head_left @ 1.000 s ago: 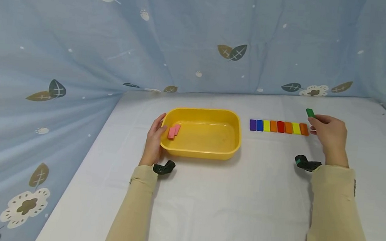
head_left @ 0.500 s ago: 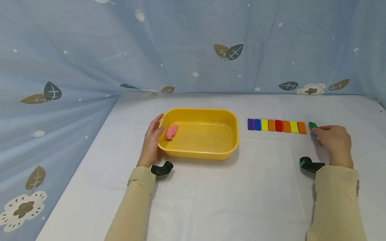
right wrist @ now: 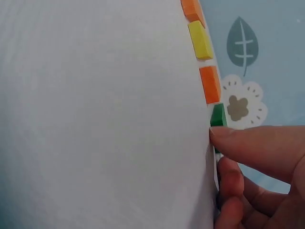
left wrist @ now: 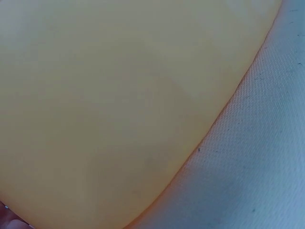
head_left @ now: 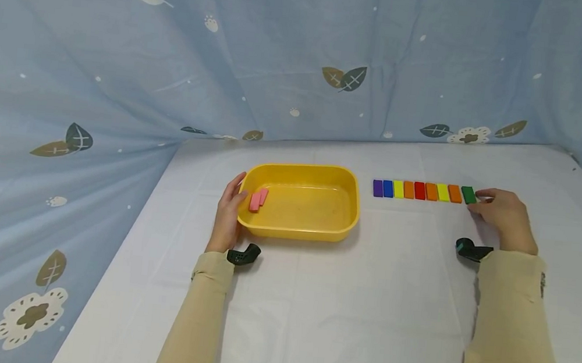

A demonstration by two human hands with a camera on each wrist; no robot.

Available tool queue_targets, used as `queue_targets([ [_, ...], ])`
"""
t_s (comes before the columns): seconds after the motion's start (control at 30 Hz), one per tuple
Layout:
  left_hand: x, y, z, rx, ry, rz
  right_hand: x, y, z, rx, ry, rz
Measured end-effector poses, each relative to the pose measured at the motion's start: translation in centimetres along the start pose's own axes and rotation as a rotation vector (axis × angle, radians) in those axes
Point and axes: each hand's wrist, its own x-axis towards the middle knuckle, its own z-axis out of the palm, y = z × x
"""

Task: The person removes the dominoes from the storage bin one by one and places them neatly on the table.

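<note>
My left hand (head_left: 225,216) grips the left end of a yellow plastic tub (head_left: 296,233), thumb over the rim and fingers outside. Two pink blocks (head_left: 255,201) lie in the tub near that thumb. The tub's wall fills most of the left wrist view. At the right end of a row of coloured blocks, my right hand (head_left: 505,217) pinches a green block (head_left: 468,195) between thumb and finger. The green block lies flat beside an orange block (head_left: 454,194). In the right wrist view, the thumb covers part of the green block (right wrist: 218,114).
The row continues left with a yellow block (head_left: 443,192), a red block (head_left: 419,191), a blue block (head_left: 388,188) and a purple block (head_left: 378,188), among others. A white cloth (head_left: 341,315) covers the table. Behind hangs a blue patterned curtain (head_left: 262,44).
My right hand has brought the green block down and towards me, from above the row to the row's right end, where it now lies flat. The left hand stays on the tub.
</note>
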Motion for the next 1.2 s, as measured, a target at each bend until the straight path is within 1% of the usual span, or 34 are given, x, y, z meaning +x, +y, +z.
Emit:
queue_targets([
  [0.17, -0.01, 0.09, -0.11, 0.003, -0.008, -0.003, 0.09, -0.12, 0.10, 0.020, 0.010, -0.005],
  [0.5, 0.09, -0.08, -0.37, 0.008, -0.010, -0.025, 0.03, -0.47, 0.11, 0.001, 0.007, -0.005],
  [0.77, -0.08, 0.00, -0.13, 0.020, 0.008, -0.005, 0.02, -0.41, 0.04, 0.002, 0.011, -0.031],
  [0.9, -0.09, 0.04, -0.07, 0.016, 0.004, 0.006, -0.05, -0.25, 0.05, 0.016, 0.008, -0.027],
  [1.03, -0.03, 0.02, -0.06, -0.008, -0.004, 0.021, 0.10, 0.04, 0.19, 0.020, 0.015, -0.020],
  [1.2, -0.04, -0.04, -0.09, -0.010, -0.006, 0.017, -0.08, -0.09, -0.12, 0.051, 0.000, 0.020],
])
